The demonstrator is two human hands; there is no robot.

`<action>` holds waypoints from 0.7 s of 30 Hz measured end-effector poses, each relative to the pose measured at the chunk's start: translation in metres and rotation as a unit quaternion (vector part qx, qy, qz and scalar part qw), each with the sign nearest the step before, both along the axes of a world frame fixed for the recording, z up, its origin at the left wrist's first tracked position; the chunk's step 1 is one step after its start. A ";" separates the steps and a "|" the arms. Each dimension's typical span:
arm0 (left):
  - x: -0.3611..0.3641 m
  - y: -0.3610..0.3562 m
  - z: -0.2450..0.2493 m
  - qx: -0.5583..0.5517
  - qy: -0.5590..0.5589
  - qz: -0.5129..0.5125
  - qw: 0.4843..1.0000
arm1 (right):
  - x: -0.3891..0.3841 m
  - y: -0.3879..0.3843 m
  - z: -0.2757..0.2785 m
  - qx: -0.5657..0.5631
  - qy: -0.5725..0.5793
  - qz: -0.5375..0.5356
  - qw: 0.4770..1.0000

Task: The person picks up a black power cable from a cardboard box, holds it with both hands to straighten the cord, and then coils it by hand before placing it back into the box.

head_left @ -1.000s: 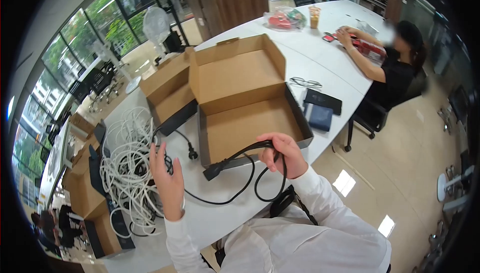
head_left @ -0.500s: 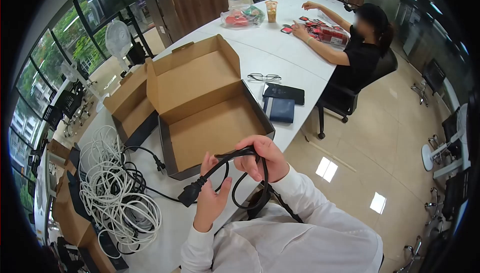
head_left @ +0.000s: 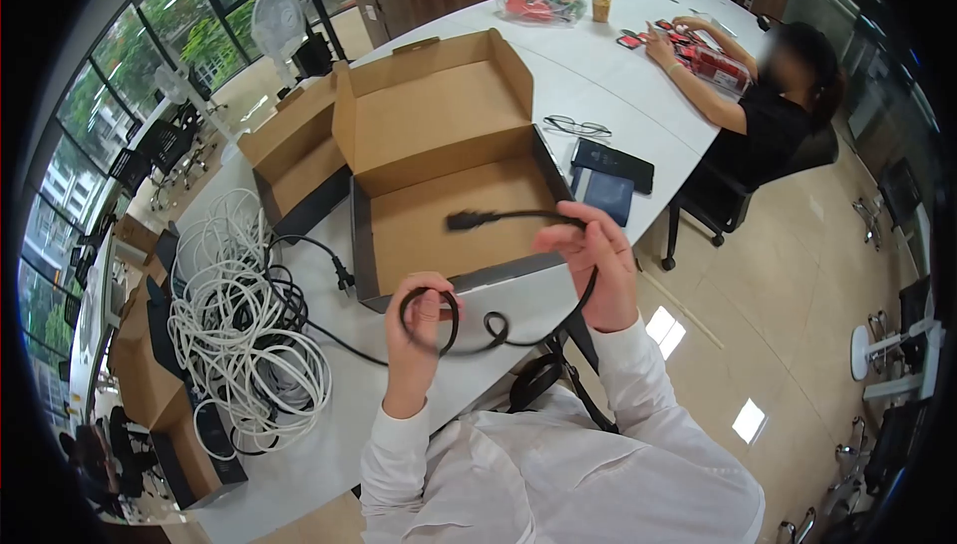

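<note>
Cable (head_left: 518, 213) in both hands, held up over the table (head_left: 638, 105). The right hand (head_left: 601, 270) is pinched shut on it, and the connector (head_left: 461, 219) sticks out level past those fingers, hanging above the open box (head_left: 439, 115). Below that grip the line sags, kinks into a tiny curl, and runs across to the left hand (head_left: 417, 330). That hand is closed around one small loop. By my reading that is the only coil made. Beyond the left grip the slack trails loose across the tabletop, and the plug (head_left: 342, 275) lies flat just outside the box wall. Nothing sits in the box under the connector. Outward of the left hand, well clear of it, lies a heap of white cables (head_left: 239, 335).
</note>
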State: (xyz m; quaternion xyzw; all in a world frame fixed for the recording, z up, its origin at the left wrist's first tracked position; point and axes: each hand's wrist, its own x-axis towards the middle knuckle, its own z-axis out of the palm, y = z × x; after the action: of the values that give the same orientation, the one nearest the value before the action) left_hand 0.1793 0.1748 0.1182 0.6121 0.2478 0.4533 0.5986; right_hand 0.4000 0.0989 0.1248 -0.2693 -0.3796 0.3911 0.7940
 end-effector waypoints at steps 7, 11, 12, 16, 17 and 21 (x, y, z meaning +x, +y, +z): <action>-0.059 0.005 0.026 0.068 -0.084 0.141 0.984 | 0.013 0.000 -0.002 0.031 -0.003 0.011 0.999; -0.107 0.002 0.032 0.102 -0.116 0.236 0.960 | 0.003 -0.008 0.018 -0.008 -0.078 -0.015 0.997; -0.117 0.000 0.038 0.092 -0.117 0.256 0.955 | 0.000 -0.007 0.019 -0.027 -0.114 -0.038 0.992; -0.154 -0.001 0.044 0.175 0.043 0.420 0.889 | 0.007 -0.004 0.013 -0.091 -0.264 -0.118 0.953; -0.171 -0.003 0.042 0.174 0.073 0.420 0.888 | 0.008 -0.003 0.012 -0.103 -0.292 -0.145 0.940; -0.187 -0.020 0.040 0.032 -0.009 0.398 0.917 | 0.005 -0.007 0.020 -0.116 -0.303 -0.196 0.925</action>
State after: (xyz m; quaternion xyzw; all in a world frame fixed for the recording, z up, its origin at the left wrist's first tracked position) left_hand -0.0081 0.1548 0.1579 0.4776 0.4510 0.6674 0.3509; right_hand 0.4053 0.0921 0.1446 -0.5344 -0.4932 0.1686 0.6653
